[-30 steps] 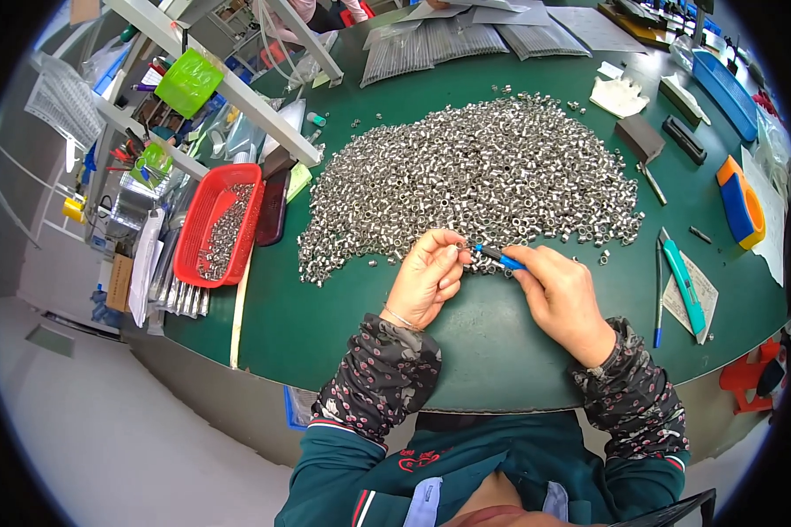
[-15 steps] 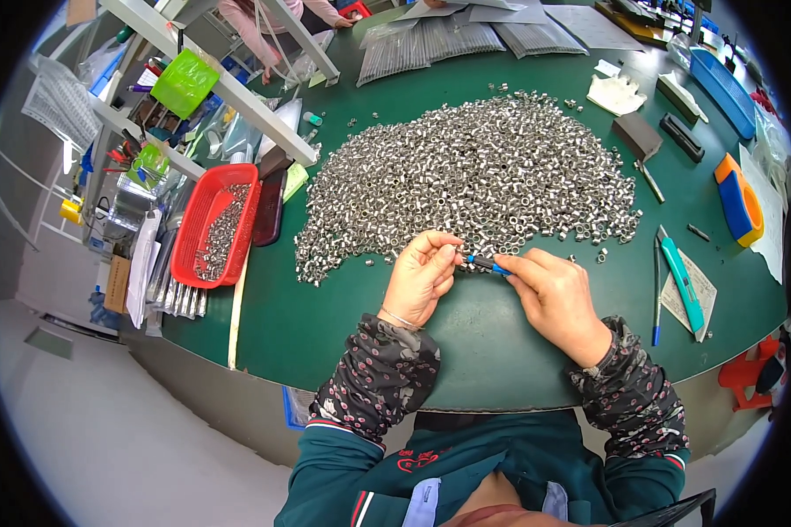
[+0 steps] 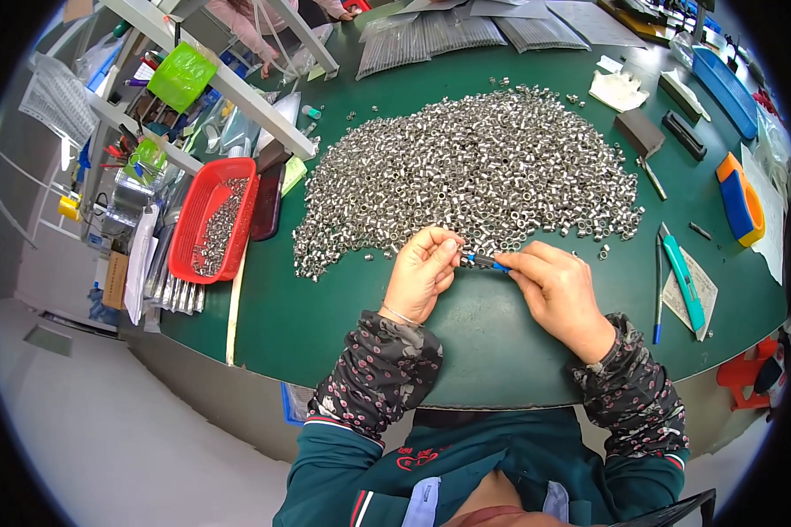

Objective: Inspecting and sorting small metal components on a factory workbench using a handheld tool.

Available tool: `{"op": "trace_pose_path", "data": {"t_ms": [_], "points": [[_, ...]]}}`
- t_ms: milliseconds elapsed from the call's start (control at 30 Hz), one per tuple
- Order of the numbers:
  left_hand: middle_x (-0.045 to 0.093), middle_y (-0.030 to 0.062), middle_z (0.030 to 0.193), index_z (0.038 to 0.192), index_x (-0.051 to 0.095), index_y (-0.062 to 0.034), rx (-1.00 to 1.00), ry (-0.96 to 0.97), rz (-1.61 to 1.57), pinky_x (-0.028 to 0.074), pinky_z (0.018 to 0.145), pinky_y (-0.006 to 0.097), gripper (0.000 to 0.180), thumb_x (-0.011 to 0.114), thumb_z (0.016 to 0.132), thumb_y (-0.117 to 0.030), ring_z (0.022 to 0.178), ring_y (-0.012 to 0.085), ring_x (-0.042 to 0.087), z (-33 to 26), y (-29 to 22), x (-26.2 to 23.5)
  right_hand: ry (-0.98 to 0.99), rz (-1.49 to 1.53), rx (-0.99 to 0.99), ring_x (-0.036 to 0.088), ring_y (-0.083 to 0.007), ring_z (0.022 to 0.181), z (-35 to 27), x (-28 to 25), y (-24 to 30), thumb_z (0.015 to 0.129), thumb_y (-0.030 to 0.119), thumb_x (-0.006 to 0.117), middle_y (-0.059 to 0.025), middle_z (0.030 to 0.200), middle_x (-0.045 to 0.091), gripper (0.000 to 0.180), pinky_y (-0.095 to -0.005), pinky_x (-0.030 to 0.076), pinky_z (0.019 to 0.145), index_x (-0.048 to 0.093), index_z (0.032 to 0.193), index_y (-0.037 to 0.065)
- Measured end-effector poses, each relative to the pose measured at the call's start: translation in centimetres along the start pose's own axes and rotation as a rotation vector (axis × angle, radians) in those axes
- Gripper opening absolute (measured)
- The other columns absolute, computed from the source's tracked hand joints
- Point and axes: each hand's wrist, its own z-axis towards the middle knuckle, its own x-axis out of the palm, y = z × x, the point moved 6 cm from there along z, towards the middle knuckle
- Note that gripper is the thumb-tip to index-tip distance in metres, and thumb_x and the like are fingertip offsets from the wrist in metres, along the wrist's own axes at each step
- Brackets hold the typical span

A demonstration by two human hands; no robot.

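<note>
A wide heap of small silvery metal rings (image 3: 466,167) covers the middle of the green table, just beyond both hands. My left hand (image 3: 418,274) is closed in a pinch at the heap's near edge. Between its thumb and forefinger is a small metal piece that looks like one of the rings, mostly covered by the fingertips. With bent fingers, my right hand (image 3: 558,292) grips a slim blue-and-black pen-shaped tool (image 3: 483,261). The tool lies nearly level and points left, its tip meeting the piece at my left fingertips.
On the left stands a red plastic basket (image 3: 204,220) partly filled with rings. To the right lie a teal utility knife (image 3: 684,281), a pen (image 3: 657,294) and a blue-and-orange tape dispenser (image 3: 740,200). Bagged tubes (image 3: 431,44) sit at the back; a person's arm (image 3: 242,31) shows at far left.
Both hands stay in nearly the same place, with the tool still held against the piece. The view has shifted very slightly.
</note>
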Motion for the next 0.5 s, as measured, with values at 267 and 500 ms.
{"op": "trace_pose_path", "data": {"t_ms": [267, 500], "points": [[0.047, 0.0001, 0.066, 0.088, 0.052, -0.0034, 0.002, -0.021, -0.025, 0.021, 0.037, 0.014, 0.010, 0.049, 0.087, -0.013, 0.043, 0.0006, 0.029, -0.14, 0.64, -0.13, 0.010, 0.055, 0.072, 0.056, -0.0261, 0.067, -0.07, 0.40, -0.58, 0.071, 0.003, 0.057, -0.0077, 0.069, 0.055, 0.017, -0.0354, 0.044, 0.057, 0.061, 0.087, 0.007], [0.046, -0.0008, 0.063, 0.084, 0.051, -0.0046, 0.003, -0.069, -0.029, 0.020, 0.036, 0.015, 0.011, 0.051, 0.086, -0.015, 0.042, 0.0012, 0.029, -0.09, 0.91, -0.39, -0.027, -0.127, 0.059, 0.054, -0.0255, 0.066, -0.37, 0.63, -0.59, 0.070, 0.004, 0.059, -0.0079, 0.068, 0.053, 0.016, -0.0354, 0.044, 0.057, 0.059, 0.086, 0.005]]}}
